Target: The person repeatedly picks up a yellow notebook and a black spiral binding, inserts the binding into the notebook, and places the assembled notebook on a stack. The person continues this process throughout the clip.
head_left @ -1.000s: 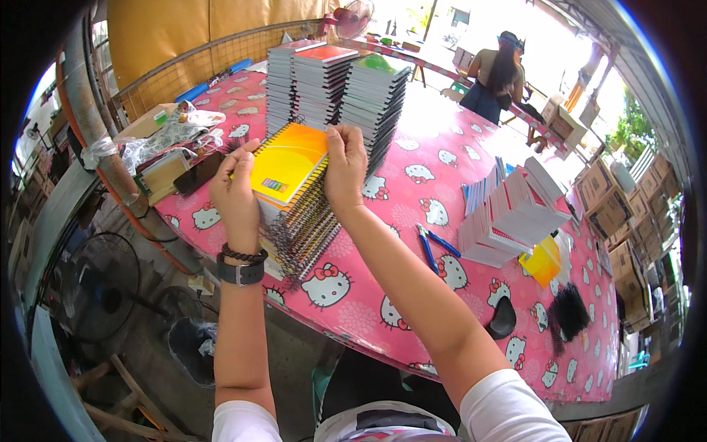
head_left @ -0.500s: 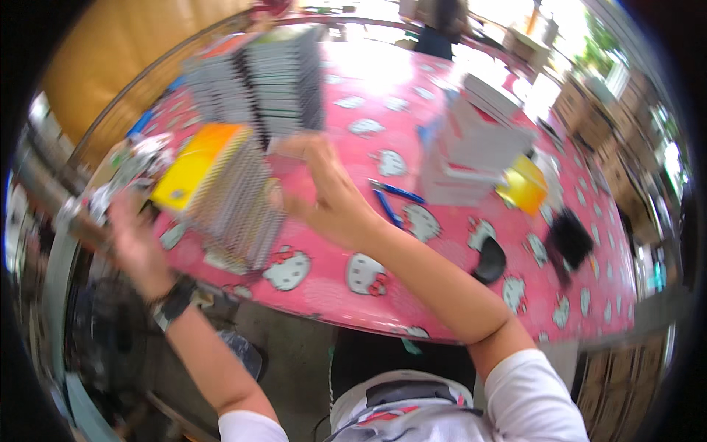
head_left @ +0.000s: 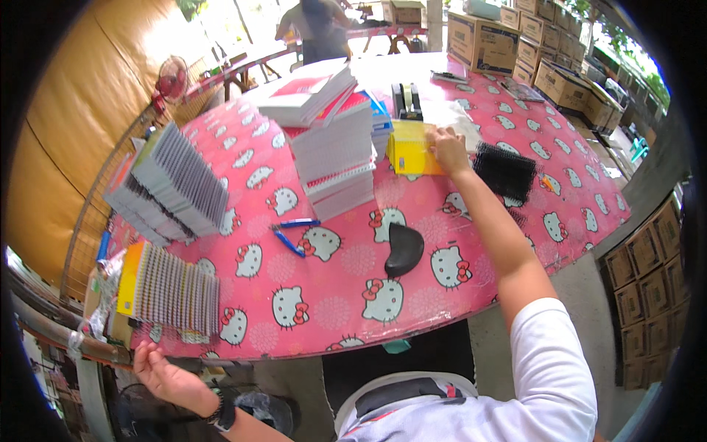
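My right hand [head_left: 449,149] reaches out over the table, its fingers curled on the right edge of a small pile of yellow covers [head_left: 412,153]. Near the table's front left edge, my left hand [head_left: 166,379] is held palm up with loosely bent fingers and nothing in it. Just beyond it stands a stack of spiral-bound notebooks [head_left: 177,291] with a yellow cover at its left end. Black binding coils [head_left: 504,173] lie right of my right hand. Left of the yellow covers rises a tall stack of unbound page blocks [head_left: 335,147] with red and white sheets.
More spiral notebooks [head_left: 177,188] stand at the left. Two blue pens [head_left: 294,228] and a black curved object [head_left: 404,250] lie on the pink patterned tablecloth [head_left: 331,309]. A tape dispenser [head_left: 406,102] sits farther back. Cardboard boxes [head_left: 482,44] are at the back right; a person [head_left: 317,29] stands beyond the table.
My right hand has gone from beside the spiral notebook stack to the yellow covers. My left hand has dropped away from the stack toward me. The view has swung right.
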`<action>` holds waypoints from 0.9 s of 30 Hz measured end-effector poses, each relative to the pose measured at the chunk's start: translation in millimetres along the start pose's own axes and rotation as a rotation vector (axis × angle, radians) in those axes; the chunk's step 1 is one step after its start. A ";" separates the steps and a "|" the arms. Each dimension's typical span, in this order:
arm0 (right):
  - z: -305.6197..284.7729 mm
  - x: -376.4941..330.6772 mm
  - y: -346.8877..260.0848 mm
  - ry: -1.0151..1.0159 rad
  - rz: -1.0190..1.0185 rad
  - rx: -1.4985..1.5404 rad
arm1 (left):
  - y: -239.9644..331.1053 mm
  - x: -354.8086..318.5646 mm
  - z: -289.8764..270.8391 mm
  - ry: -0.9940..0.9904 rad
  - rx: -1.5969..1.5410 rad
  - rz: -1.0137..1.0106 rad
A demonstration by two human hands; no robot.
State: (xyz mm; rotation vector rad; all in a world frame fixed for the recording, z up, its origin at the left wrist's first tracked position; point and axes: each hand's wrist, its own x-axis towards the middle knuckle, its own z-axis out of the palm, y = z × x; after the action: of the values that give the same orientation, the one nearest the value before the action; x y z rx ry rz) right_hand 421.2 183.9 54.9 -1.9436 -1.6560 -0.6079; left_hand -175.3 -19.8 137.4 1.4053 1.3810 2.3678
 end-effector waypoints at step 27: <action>-134.1 -179.0 -118.9 -0.570 -0.110 1.172 | 7.6 -181.0 158.7 -1.037 0.030 0.013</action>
State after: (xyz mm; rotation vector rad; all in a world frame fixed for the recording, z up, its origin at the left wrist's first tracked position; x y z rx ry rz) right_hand 274.8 -22.7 55.9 -1.1463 -1.7810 0.8311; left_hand 48.4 -2.0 49.9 2.1377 1.0469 1.1930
